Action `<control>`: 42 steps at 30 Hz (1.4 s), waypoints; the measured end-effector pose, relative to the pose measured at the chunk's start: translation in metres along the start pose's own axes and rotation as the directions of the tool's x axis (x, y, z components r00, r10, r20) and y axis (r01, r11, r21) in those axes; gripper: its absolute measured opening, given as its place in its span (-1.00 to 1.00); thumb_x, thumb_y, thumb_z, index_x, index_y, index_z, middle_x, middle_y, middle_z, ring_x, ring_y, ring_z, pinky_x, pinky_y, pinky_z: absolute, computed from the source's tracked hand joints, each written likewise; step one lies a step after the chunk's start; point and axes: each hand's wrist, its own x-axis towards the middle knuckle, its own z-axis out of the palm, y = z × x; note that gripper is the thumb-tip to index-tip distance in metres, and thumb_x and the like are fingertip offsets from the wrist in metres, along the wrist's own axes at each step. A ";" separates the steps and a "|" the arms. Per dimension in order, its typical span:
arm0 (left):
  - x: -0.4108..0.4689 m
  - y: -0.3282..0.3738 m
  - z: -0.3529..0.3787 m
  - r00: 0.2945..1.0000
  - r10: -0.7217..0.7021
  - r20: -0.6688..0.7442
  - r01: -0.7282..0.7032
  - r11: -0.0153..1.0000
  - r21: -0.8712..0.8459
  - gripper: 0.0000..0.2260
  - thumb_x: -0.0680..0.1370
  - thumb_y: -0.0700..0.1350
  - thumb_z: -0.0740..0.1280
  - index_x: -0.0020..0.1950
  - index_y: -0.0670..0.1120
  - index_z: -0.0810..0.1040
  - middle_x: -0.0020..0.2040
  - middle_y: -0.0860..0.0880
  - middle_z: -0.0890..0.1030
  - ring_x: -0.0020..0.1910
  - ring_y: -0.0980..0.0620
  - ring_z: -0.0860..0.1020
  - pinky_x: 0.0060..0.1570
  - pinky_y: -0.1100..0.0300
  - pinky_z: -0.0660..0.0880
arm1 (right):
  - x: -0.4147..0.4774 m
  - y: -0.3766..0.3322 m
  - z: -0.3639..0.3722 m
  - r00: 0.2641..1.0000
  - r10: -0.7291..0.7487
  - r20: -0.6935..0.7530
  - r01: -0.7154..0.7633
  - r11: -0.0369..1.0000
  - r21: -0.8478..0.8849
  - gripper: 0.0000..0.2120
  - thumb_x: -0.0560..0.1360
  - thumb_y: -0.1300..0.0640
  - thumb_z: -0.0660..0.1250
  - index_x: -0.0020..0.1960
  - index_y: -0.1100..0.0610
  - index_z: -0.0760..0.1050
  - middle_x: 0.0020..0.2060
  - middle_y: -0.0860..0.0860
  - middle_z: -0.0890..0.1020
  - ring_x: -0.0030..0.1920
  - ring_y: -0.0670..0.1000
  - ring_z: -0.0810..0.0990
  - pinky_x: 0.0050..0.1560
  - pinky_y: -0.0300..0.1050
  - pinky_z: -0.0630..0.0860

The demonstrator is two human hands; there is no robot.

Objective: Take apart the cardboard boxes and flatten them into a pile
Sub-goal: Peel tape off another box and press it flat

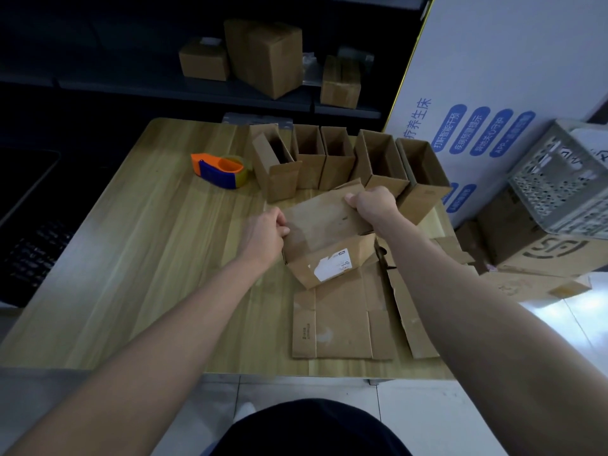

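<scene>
A partly collapsed cardboard box (324, 232) with a torn white label on its near flap is held above the wooden table (148, 258). My left hand (268, 233) grips its left edge and my right hand (373, 205) grips its far right corner. Under it, toward me, lies a pile of flattened boxes (345, 320). Several open upright boxes (342, 159) stand in a row along the table's far side, just beyond my hands.
An orange and blue tape dispenser (220, 169) sits at the table's far left of the row. Closed boxes (269, 57) rest on a dark shelf behind. A white printed panel (493, 93), a grey crate (566, 179) and more cartons (543, 251) crowd the right.
</scene>
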 end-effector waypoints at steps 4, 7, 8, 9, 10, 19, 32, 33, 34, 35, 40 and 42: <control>-0.003 -0.004 0.004 0.998 0.039 -0.046 -0.037 0.998 0.049 -0.87 0.57 -0.21 0.29 -0.18 -0.09 0.50 -0.14 -0.06 0.54 -0.16 0.01 0.51 -0.19 0.20 0.37 | 0.000 -0.003 0.001 1.000 -0.016 0.001 0.016 1.000 -0.014 -0.75 0.55 0.04 0.32 0.10 0.18 0.39 -0.04 0.09 0.51 -0.06 0.06 0.52 -0.05 -0.08 0.50; -0.002 -0.006 0.003 0.996 0.067 -0.063 -0.062 0.995 0.077 -0.89 0.56 -0.21 0.30 -0.16 -0.13 0.54 -0.11 -0.06 0.51 -0.14 0.02 0.48 -0.14 0.18 0.41 | 0.000 -0.004 0.002 1.000 -0.013 0.006 0.013 1.000 -0.007 -0.74 0.55 0.03 0.32 0.11 0.17 0.39 -0.04 0.08 0.51 -0.08 0.04 0.52 -0.14 -0.12 0.46; -0.001 -0.006 0.002 0.995 0.071 -0.063 -0.065 0.994 0.082 -0.91 0.56 -0.21 0.30 -0.14 -0.14 0.55 -0.10 -0.05 0.49 -0.12 0.03 0.47 -0.13 0.17 0.41 | -0.001 -0.004 0.002 1.000 -0.014 0.005 0.014 1.000 -0.006 -0.76 0.55 0.03 0.32 0.08 0.16 0.38 -0.04 0.08 0.51 -0.08 0.04 0.52 -0.15 -0.12 0.45; 0.000 -0.006 0.002 0.996 0.073 -0.060 -0.067 0.994 0.092 -0.92 0.56 -0.21 0.31 -0.13 -0.14 0.56 -0.09 -0.04 0.48 -0.11 0.03 0.46 -0.12 0.17 0.40 | -0.001 -0.004 0.002 1.000 -0.014 0.005 0.014 1.000 -0.009 -0.77 0.56 0.03 0.32 0.05 0.15 0.36 -0.04 0.08 0.51 -0.08 0.05 0.52 -0.14 -0.12 0.46; 0.002 -0.006 0.002 0.996 0.072 -0.053 -0.066 0.993 0.102 -0.92 0.56 -0.20 0.31 -0.12 -0.15 0.56 -0.09 -0.03 0.48 -0.09 0.03 0.46 -0.11 0.17 0.41 | -0.002 -0.004 0.002 1.000 -0.014 0.006 0.015 1.000 -0.014 -0.77 0.56 0.03 0.31 0.04 0.15 0.35 -0.03 0.09 0.52 -0.07 0.05 0.52 -0.12 -0.11 0.48; -0.003 -0.009 -0.004 0.988 0.150 0.026 -0.152 0.979 0.137 -0.93 0.58 -0.23 0.25 -0.08 -0.10 0.50 -0.04 -0.03 0.48 0.01 -0.01 0.45 -0.01 0.12 0.41 | -0.004 -0.003 0.003 1.000 -0.029 0.012 0.030 0.999 -0.028 -0.63 0.55 0.02 0.31 0.24 0.24 0.42 0.03 0.12 0.54 -0.02 0.08 0.54 0.01 -0.05 0.53; -0.001 -0.002 -0.011 0.969 0.243 0.037 -0.242 0.925 0.294 -0.86 0.59 -0.19 0.22 -0.06 -0.18 0.56 -0.03 -0.09 0.54 0.04 -0.01 0.43 -0.11 0.22 0.27 | -0.004 -0.003 0.006 0.999 -0.043 0.025 0.043 0.999 -0.020 -0.74 0.54 0.03 0.32 0.08 0.21 0.44 0.04 0.14 0.57 0.04 0.14 0.58 0.11 0.05 0.56; -0.001 -0.003 -0.011 0.966 0.255 0.049 -0.258 0.916 0.309 -0.86 0.59 -0.20 0.21 -0.06 -0.18 0.55 -0.05 -0.08 0.51 0.02 -0.01 0.41 -0.11 0.23 0.26 | -0.003 -0.003 0.007 0.999 -0.048 0.022 0.048 0.998 -0.026 -0.73 0.54 0.03 0.33 0.08 0.22 0.45 0.04 0.15 0.58 0.04 0.16 0.57 0.10 0.06 0.56; -0.001 -0.003 -0.012 0.963 0.262 0.066 -0.269 0.910 0.316 -0.86 0.59 -0.20 0.20 -0.06 -0.19 0.54 -0.08 -0.07 0.48 -0.01 0.02 0.39 -0.11 0.23 0.24 | -0.003 -0.004 0.007 0.998 -0.051 0.020 0.052 0.998 -0.031 -0.73 0.53 0.03 0.33 0.08 0.23 0.45 0.02 0.14 0.57 0.03 0.16 0.57 0.08 0.05 0.56; 0.000 -0.003 -0.013 0.962 0.261 0.080 -0.273 0.910 0.313 -0.87 0.59 -0.20 0.20 -0.07 -0.18 0.52 -0.10 -0.05 0.45 -0.03 0.05 0.36 -0.11 0.24 0.24 | -0.003 -0.005 0.008 0.998 -0.051 0.021 0.052 0.998 -0.041 -0.71 0.53 0.04 0.33 0.10 0.24 0.46 0.01 0.13 0.56 0.03 0.16 0.56 0.05 0.02 0.55; 0.006 -0.011 -0.018 0.967 0.192 0.168 -0.229 0.943 0.240 -0.89 0.54 -0.21 0.26 -0.19 -0.09 0.45 -0.15 -0.01 0.47 -0.08 0.03 0.43 -0.14 0.20 0.33 | -0.005 -0.008 0.011 0.997 -0.058 0.041 0.061 0.996 -0.065 -0.59 0.54 0.01 0.32 0.27 0.25 0.43 0.07 0.12 0.56 0.04 0.12 0.55 -0.06 -0.06 0.50; 0.005 -0.017 -0.017 0.970 0.177 0.168 -0.205 0.965 0.163 -0.89 0.52 -0.22 0.27 -0.20 -0.09 0.43 -0.16 0.01 0.46 -0.08 -0.01 0.45 -0.15 0.17 0.35 | -0.005 -0.009 0.013 0.996 -0.071 0.047 0.075 0.994 -0.076 -0.61 0.54 0.01 0.31 0.26 0.24 0.44 0.07 0.13 0.56 0.02 0.11 0.55 -0.11 -0.09 0.49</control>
